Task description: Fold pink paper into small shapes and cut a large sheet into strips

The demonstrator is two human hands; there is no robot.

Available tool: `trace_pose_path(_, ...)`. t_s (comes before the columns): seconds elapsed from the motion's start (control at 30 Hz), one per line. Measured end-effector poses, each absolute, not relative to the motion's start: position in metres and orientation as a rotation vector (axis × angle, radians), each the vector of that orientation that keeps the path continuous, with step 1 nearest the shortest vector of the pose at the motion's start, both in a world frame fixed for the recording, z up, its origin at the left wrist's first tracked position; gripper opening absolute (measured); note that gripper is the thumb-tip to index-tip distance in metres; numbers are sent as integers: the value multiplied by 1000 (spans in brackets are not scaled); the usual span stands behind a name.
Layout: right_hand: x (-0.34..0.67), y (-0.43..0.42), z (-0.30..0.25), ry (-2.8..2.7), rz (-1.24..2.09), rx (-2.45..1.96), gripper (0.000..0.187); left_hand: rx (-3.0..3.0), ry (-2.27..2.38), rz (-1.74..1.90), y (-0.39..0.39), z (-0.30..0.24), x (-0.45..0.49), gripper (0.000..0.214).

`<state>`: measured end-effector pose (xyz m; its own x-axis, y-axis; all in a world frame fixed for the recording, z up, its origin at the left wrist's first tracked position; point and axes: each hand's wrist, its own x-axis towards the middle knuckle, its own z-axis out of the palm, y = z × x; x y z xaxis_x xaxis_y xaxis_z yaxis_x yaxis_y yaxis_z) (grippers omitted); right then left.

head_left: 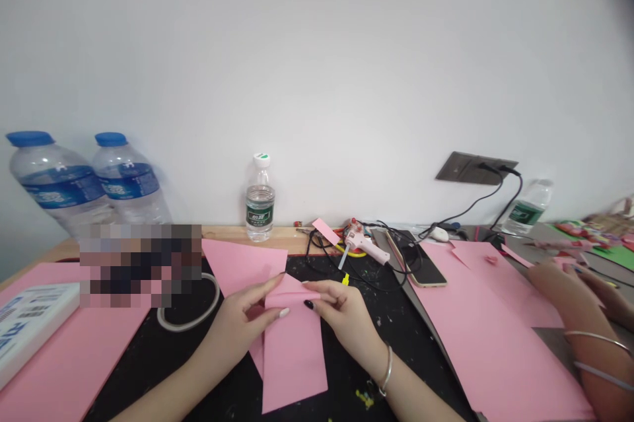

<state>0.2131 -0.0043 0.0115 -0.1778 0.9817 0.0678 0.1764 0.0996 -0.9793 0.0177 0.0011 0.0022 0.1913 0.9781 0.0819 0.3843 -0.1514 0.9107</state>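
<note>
The folded pink paper (292, 349) sits directly between the two hands, its long axis running from the fold near the fingertips down towards the person, with its lower end resting on the black cutting mat (396, 349). The left grip (240, 319) is closed on the paper's left side, pinching it between thumb and fingers, and the right grip (344, 319) is closed on the fold's right end, with a metal bangle (387, 370) on that wrist. The left grip sits nearer the wider pink flap (242, 270) that fans out behind it, though whether that flap is part of the same sheet or a separate one is hard to tell, since the hand hides where they meet. To the left lie a clear tape roll (191, 303) and a pink sheet (64, 356) under a white box (30, 329), partly cut off by the frame. Ahead on the bench (257, 234) are a hot glue gun (361, 244) and a phone (416, 260), and a pixelated patch (139, 263) hides whatever is behind it. At the right edge, a co-worker's hand (557, 286) is partly cut off beside more pink sheets (495, 343)
</note>
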Motion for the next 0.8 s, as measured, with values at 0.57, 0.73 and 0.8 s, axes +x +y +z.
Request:
trace_pose_path(0.57,213,-8,16,-1266,1425,-994,16,1848,1139,815,-9,28,18,20)
trace_pose_path(0.73,212,-9,21,-1360,1313,-1002,16,1793,1132,853,-11,23,19,23)
trace_pose_path(0.8,213,-9,21,-1389,1268,-1023,15,1720,1101,854,-11,21,20,25)
